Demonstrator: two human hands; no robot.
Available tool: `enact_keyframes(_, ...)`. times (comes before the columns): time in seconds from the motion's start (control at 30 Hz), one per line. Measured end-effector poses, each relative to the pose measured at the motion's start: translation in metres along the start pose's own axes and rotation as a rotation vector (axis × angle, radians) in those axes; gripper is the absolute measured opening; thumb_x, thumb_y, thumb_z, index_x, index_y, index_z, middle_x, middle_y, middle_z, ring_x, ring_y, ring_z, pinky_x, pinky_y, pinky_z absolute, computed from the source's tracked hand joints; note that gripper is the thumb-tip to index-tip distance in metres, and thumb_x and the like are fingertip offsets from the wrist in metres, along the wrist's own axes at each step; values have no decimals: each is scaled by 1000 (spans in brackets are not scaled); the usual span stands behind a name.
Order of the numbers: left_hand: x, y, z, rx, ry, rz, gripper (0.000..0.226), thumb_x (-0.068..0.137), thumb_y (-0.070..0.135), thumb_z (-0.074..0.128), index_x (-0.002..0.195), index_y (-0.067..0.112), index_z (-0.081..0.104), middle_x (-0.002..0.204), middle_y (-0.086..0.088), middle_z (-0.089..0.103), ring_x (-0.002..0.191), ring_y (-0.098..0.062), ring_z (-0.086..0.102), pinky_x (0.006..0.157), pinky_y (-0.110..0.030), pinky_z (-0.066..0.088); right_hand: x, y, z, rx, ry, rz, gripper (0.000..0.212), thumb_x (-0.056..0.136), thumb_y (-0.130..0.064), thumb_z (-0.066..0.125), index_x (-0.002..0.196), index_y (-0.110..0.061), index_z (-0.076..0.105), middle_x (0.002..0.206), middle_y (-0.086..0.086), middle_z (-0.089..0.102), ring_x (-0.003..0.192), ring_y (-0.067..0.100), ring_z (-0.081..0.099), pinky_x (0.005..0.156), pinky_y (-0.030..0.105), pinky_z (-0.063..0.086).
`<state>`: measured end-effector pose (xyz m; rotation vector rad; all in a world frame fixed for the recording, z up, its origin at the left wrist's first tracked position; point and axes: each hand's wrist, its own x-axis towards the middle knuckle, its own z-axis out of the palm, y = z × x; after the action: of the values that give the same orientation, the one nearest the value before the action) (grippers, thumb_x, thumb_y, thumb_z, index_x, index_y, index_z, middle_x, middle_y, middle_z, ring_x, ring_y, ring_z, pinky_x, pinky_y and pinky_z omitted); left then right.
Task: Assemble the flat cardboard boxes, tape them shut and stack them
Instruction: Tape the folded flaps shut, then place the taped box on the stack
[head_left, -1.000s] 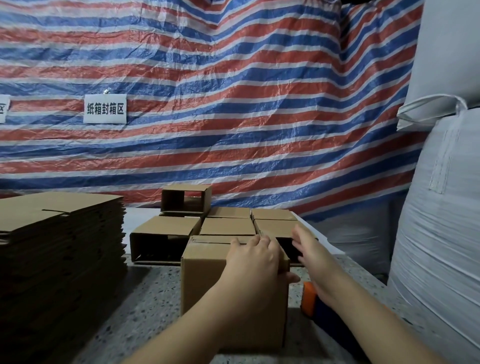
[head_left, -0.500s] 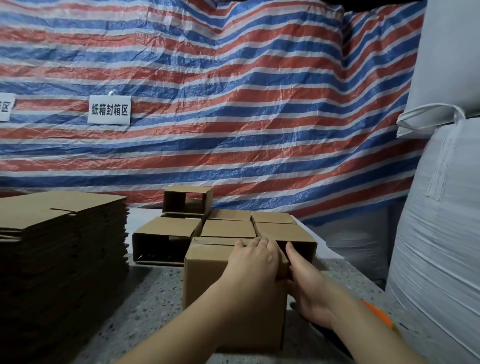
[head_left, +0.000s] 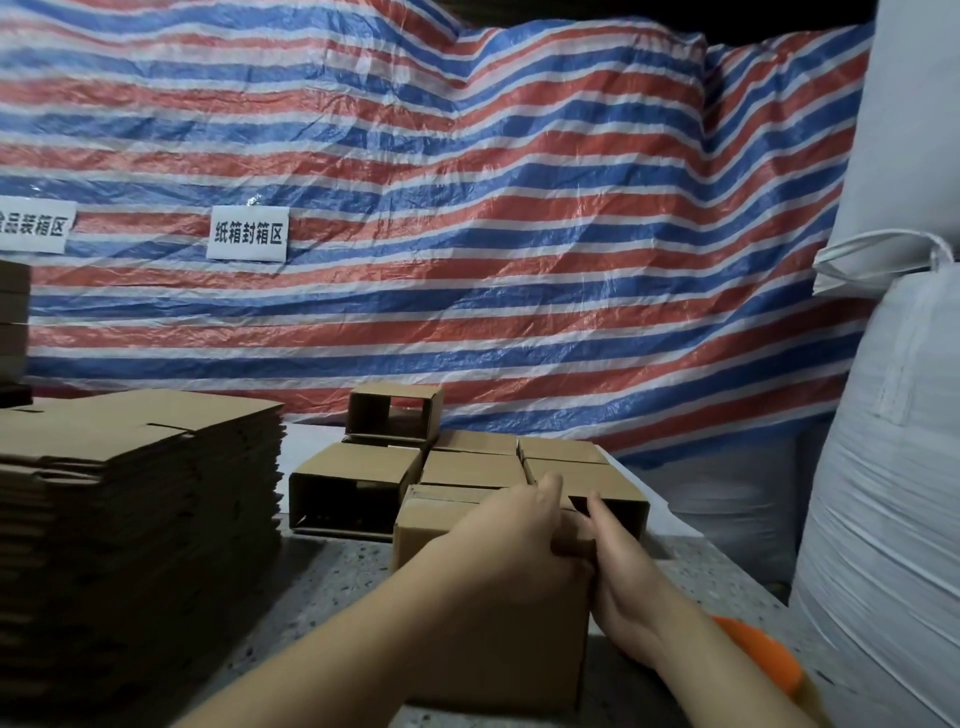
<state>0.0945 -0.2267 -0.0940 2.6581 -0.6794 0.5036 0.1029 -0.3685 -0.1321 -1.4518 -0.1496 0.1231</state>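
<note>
Whole back wall is a crinkly tarp (head_left: 467, 234) in red, blue and white stripes; two white paper signs are stuck on it, one (head_left: 248, 233) near the middle-left with black Chinese characters, another (head_left: 34, 227) cut off at the left edge; big white woven sacks (head_left: 893, 467) piled up on the right, one on top of the other; the worktop (head_left: 343, 582) is speckled grey stone; something orange (head_left: 758, 652) pokes out bottom right, can't tell what it is.

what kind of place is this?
Likely a warehouse packing station: a tall stack of flat cardboard blanks, assembled boxes grouped behind, bulk sacks, and a striped tarp as backdrop.
</note>
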Motion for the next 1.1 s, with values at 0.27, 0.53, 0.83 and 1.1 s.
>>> enact_keyframes(0.27,-8,-37,-43,-275,304,-143,52,95,55,50,134,20,55,128,4,61,114,-10,56,99,-35,49,-3,-12,-10,-200,147,-51,96,81,-84,16,161,-31,19,168,-4,19,154,18,14,126,49,8)
enact_keyframes(0.53,-59,-68,-2,-810,457,-430,59,98,52,42,151,29,35,151,6,41,125,-3,35,109,-34,29,-3,18,3,-68,34,-43,75,94,-74,23,147,-27,50,142,3,60,137,23,50,120,50,31)
enact_keyframes(0.83,-82,-75,21,-1014,307,-493,78,78,70,38,149,39,32,151,4,39,135,-17,39,112,-41,29,-19,39,-11,-115,10,-35,99,69,-98,33,150,-42,42,156,-7,45,148,20,33,123,52,21)
enact_keyframes(1.1,-98,-76,32,-905,377,-477,53,74,73,44,114,45,63,99,22,71,102,-3,65,86,-27,51,-32,43,-10,-391,-47,-28,58,86,-67,32,104,-34,77,109,-10,77,101,3,71,75,12,55)
